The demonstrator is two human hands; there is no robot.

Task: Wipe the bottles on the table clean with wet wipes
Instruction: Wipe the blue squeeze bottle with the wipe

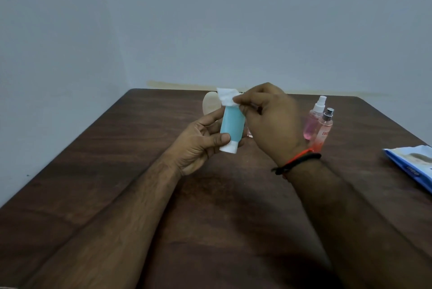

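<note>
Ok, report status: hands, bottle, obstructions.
Left hand grips blue bottle near its white cap. Right hand pinches wipe on bottle's top end. Nothing in the way.

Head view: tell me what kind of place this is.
Probably a plain room at home: a dark wooden table pushed against a bare pale wall, with pink spray bottles and a blue wet-wipe pack on it.

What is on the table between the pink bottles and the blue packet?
Nothing: in the head view only bare brown table shows between the pink bottles and the blue packet.
</note>
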